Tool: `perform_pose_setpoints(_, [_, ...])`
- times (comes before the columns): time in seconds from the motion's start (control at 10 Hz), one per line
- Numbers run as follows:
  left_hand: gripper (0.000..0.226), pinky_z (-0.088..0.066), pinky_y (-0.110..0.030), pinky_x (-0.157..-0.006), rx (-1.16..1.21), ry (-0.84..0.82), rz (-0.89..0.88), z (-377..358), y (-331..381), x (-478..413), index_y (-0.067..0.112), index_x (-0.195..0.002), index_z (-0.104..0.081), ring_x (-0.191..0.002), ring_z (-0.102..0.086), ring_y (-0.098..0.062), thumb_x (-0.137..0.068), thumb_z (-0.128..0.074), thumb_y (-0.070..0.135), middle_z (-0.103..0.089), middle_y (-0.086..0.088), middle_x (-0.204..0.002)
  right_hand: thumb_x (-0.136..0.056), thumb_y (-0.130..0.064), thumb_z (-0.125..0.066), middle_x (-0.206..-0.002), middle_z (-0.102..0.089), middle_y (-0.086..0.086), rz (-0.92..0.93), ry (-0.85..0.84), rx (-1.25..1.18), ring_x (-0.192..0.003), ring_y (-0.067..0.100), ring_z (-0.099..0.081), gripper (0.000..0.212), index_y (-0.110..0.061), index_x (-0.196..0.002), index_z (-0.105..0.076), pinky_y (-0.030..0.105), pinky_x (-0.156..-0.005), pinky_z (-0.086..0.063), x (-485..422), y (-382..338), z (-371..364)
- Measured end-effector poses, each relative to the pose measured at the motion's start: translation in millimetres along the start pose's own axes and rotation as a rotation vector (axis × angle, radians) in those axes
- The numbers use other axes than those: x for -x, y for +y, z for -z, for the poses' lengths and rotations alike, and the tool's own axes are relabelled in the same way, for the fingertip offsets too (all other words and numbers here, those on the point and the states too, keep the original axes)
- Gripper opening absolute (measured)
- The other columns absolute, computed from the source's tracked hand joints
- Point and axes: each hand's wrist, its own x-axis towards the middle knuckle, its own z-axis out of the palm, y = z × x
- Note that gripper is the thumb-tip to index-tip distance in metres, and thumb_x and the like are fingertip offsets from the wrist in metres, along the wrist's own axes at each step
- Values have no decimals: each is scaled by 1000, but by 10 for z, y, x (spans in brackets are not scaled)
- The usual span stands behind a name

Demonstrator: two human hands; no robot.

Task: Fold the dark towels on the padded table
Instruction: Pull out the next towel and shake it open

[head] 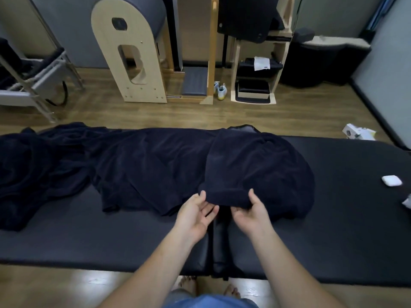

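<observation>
On padded table [338, 218], dark towel [224, 174] in grip of R hand [251, 212]; L hand [196, 213] open, palm-up

Dark navy towels [151, 165] on the black padded tabletop [333, 230]: one folded, the rest unfolded.
The folded towel [224, 170] is a narrow strip running from far to near, right of centre, on top of a rumpled towel [287, 174]. Its rolled near end is raised off the tabletop. The right hand [251, 212] pinches that end, thumb on top and fingers beneath; the left hand [195, 214] lies palm up at its near left corner, thumb against the edge. A larger towel lies spread and creased across the centre. A loose heap [33, 174] covers the left end, overhanging the far edge.
</observation>
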Motion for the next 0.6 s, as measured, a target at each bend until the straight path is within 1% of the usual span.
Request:
perform_pose_setpoints(0.1, [14,-51,-32,-74,68,53,-84,8,210,-7,15,-84,-56,-76,-63,-18,-97,-57,11,-72,-4,-69,-96,-20,-60,-112,-65,18,82,28,-119,-101,34,-62,38,-6,-132,-56,48,-92,-49,-70,-400,28])
perform_pose_setpoints(0.2, [10,-51,-31,-79,169,101,-199,56,637,-29,12,-90,-58,-82,-62,-17,-98,-54,12,-72,-4,-76,-95,-21,-61,-136,-57,14,135,94,-199,-126,34,-52,44,-9,-136,-54,51,-110,-36,-58,-851,153])
perform_pose_setpoints(0.3, [6,-48,-37,-96,235,122,-297,80,1053,-49,8,-104,-58,-97,-65,-21,-99,-54,9,-68,-10,-101,-93,-22,-63,-138,-57,12,208,127,-196,-116,38,-56,28,-7,-117,-64,53,-106,-35,116,-1395,42])
perform_pose_setpoints(0.4, [18,-49,-43,-99,252,108,-330,-171,1218,-26,4,-115,-56,-96,-67,-26,-97,-57,6,-68,-14,-101,-87,-16,-70,-124,-61,14,391,154,-157,-84,39,-57,22,-1,-100,-60,54,-90,-44,534,-1943,-232])
perform_pose_setpoints(0.5, [32,-47,-42,-99,269,34,-370,-658,1405,26,2,-128,-52,-86,-64,-24,-97,-57,7,-66,-15,-95,-89,-15,-65,-104,-66,9,560,-109,-40,-80,22,-63,17,-4,-101,-59,39,-69,-55,1174,-2459,-997])
perform_pose_setpoints(0.6, [7,-55,-34,-87,307,-64,-482,-1124,1779,139,5,-101,-60,-74,-65,-18,-97,-57,9,-71,-8,-72,-66,-21,-75,-119,-67,15,687,-46,-120,-95,37,-65,52,-6,-113,-62,50,-68,-57,1504,-3091,-1517])
